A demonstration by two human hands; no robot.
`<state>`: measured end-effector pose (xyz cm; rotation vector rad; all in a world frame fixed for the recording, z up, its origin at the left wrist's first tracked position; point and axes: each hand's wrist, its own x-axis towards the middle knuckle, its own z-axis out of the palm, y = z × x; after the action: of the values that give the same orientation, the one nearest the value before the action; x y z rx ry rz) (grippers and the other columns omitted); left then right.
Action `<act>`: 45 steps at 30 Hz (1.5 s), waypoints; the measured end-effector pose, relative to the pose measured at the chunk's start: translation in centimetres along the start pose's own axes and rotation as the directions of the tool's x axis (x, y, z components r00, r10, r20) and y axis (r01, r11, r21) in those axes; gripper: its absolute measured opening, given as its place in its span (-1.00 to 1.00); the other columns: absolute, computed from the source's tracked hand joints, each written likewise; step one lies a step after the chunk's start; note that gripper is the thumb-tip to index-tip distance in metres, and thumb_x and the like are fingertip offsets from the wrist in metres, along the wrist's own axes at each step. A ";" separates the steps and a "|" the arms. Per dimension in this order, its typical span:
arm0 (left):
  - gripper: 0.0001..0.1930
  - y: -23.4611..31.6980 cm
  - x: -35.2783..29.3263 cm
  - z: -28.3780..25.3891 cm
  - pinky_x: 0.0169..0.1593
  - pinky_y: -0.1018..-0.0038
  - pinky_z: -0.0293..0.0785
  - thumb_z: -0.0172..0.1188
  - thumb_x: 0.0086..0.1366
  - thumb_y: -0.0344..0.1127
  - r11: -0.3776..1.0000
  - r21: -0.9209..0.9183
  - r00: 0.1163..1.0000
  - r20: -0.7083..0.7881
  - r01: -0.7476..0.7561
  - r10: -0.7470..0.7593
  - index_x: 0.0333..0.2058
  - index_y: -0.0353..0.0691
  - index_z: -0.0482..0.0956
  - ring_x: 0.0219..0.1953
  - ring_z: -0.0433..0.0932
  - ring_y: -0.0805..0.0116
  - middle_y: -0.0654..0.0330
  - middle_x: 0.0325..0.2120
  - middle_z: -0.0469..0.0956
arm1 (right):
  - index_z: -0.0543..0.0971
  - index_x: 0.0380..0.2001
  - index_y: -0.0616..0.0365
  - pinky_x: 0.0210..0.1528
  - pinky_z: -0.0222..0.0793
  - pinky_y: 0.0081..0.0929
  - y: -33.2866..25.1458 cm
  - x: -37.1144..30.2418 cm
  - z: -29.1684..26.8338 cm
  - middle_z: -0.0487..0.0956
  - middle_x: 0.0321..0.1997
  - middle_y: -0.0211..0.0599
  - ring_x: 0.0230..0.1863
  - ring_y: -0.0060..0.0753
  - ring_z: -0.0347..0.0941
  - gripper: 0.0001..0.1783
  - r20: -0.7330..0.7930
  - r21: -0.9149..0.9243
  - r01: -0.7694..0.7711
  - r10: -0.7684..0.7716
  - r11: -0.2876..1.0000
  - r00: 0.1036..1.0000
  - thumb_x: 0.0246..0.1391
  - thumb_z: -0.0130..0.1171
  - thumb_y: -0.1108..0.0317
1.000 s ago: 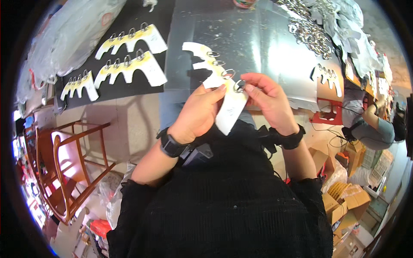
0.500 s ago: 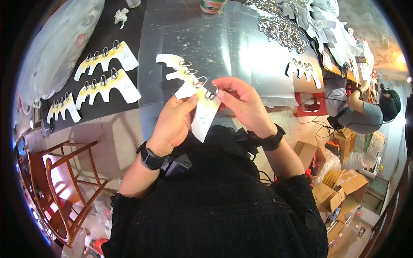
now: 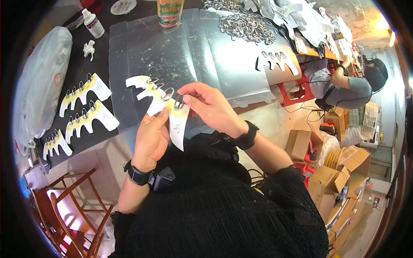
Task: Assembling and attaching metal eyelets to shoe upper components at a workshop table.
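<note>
A white scalloped strip (image 3: 177,129) with yellowish stains hangs over the near edge of the table, several metal rings along its upper side. My left hand (image 3: 150,139) pinches it near its middle, thumb on top. At its near end, my right hand (image 3: 208,107) grips the last metal ring (image 3: 179,101) between thumb and index finger. Similar ringed strips lie on the dark tabletop to the left: a far one (image 3: 88,90), a middle one (image 3: 92,120) and a small one (image 3: 57,144). Another ringed strip (image 3: 277,62) rests at the right of the metal sheet.
Loose metal rings (image 3: 247,28) are heaped at the back of the grey sheet (image 3: 146,47). Behind stand a jar (image 3: 170,13) and a white bottle (image 3: 93,23). A plastic bag (image 3: 43,81) lies far left. A co-worker (image 3: 357,81) sits right, near cardboard boxes (image 3: 325,185). A wooden chair (image 3: 77,202) stands lower left.
The view has shifted, so the table and both hands appear further left and more of the table's back shows. My hands keep the same hold on the strip and its end ring.
</note>
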<state>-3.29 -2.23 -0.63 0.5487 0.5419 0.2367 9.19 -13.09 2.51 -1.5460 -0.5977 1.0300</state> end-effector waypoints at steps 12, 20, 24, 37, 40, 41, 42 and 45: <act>-0.72 0.1 0.3 0.3 -0.21 0.39 0.44 -0.13 0.27 -0.43 0.997 0.069 0.998 -0.049 0.046 -0.042 -0.03 -0.26 0.29 -0.19 0.46 0.34 0.16 -0.17 0.43 | 0.39 -0.18 0.27 -0.34 0.36 -0.64 0.4 0.3 -0.4 0.47 -0.38 -0.39 -0.40 -0.66 0.37 -0.77 -0.011 0.025 -0.003 0.003 1.000 1.000 0.12 -0.06 0.40; -0.72 0.0 0.7 -0.3 -0.06 0.41 0.36 -0.15 0.28 -0.45 1.000 -0.002 1.000 -0.019 0.009 -0.009 -0.03 -0.30 0.28 -0.13 0.42 0.35 0.16 -0.13 0.41 | 0.36 -0.14 0.27 -0.37 0.33 -0.66 0.8 0.3 0.1 0.45 -0.38 -0.37 -0.42 -0.66 0.34 -0.70 0.005 -0.071 0.063 -0.063 0.995 0.998 0.07 0.03 0.38; -0.72 0.4 0.1 -0.3 0.01 0.41 0.32 -0.14 0.28 -0.45 0.999 0.029 0.999 -0.014 0.035 -0.034 -0.03 -0.32 0.27 -0.10 0.40 0.34 0.14 -0.12 0.40 | 0.33 -0.10 0.26 -0.36 0.32 -0.64 0.9 0.1 0.1 0.43 -0.36 -0.33 -0.38 -0.60 0.34 -0.57 0.058 -0.211 0.137 -0.128 0.968 0.990 -0.04 0.16 0.36; -0.72 -0.9 0.5 -0.2 0.04 0.41 0.28 -0.04 0.25 -0.38 0.987 -0.158 0.999 0.050 -0.009 0.017 -0.07 -0.32 0.33 -0.08 0.40 0.35 0.16 -0.14 0.43 | 0.28 0.00 0.21 -0.25 0.30 -0.67 0.9 -0.3 -0.7 0.43 -0.29 -0.37 -0.31 -0.63 0.34 -0.49 0.098 0.004 -0.025 0.025 1.000 0.995 -0.07 0.15 0.51; -0.72 -0.6 0.2 -0.3 0.02 0.43 0.29 -0.03 0.25 -0.36 0.988 -0.153 0.995 0.097 -0.010 0.025 -0.07 -0.30 0.34 -0.09 0.40 0.37 0.18 -0.15 0.44 | 0.27 0.00 0.21 -0.24 0.29 -0.66 0.8 -0.2 -0.4 0.42 -0.28 -0.35 -0.29 -0.62 0.34 -0.49 0.107 -0.027 -0.019 0.022 0.999 0.994 -0.07 0.15 0.50; -0.75 -0.4 0.0 -0.1 -0.05 0.45 0.34 -0.01 0.24 -0.39 0.986 -0.166 0.996 0.083 0.009 0.005 -0.11 -0.30 0.36 -0.14 0.43 0.39 0.18 -0.20 0.45 | 0.26 0.01 0.21 -0.23 0.29 -0.66 0.7 -0.2 -0.3 0.41 -0.28 -0.35 -0.30 -0.61 0.34 -0.48 0.093 -0.012 -0.034 0.035 0.999 0.995 -0.06 0.15 0.51; -0.78 -0.2 -0.1 0.1 -0.12 0.48 0.39 0.01 0.22 -0.41 0.983 -0.180 0.997 0.071 0.029 -0.016 -0.15 -0.30 0.39 -0.20 0.45 0.41 0.18 -0.25 0.47 | 0.25 0.02 0.21 -0.23 0.30 -0.65 0.6 -0.3 -0.2 0.41 -0.28 -0.35 -0.30 -0.61 0.34 -0.47 0.078 0.003 -0.050 0.049 0.999 0.996 -0.06 0.15 0.51; -0.79 -0.5 -0.1 0.4 -0.31 0.57 0.40 0.06 0.19 -0.41 0.992 -0.128 1.000 -0.001 -0.015 0.015 -0.18 -0.28 0.42 -0.33 0.47 0.50 0.22 -0.33 0.49 | 0.23 0.03 0.19 -0.22 0.30 -0.64 0.7 -0.7 0.2 0.39 -0.28 -0.36 -0.29 -0.60 0.33 -0.45 0.092 0.015 -0.059 0.057 0.998 0.994 -0.07 0.15 0.53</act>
<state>-3.14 -2.87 -0.60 0.4280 0.5189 0.2841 8.55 -13.70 2.00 -1.5145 -0.6083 1.1525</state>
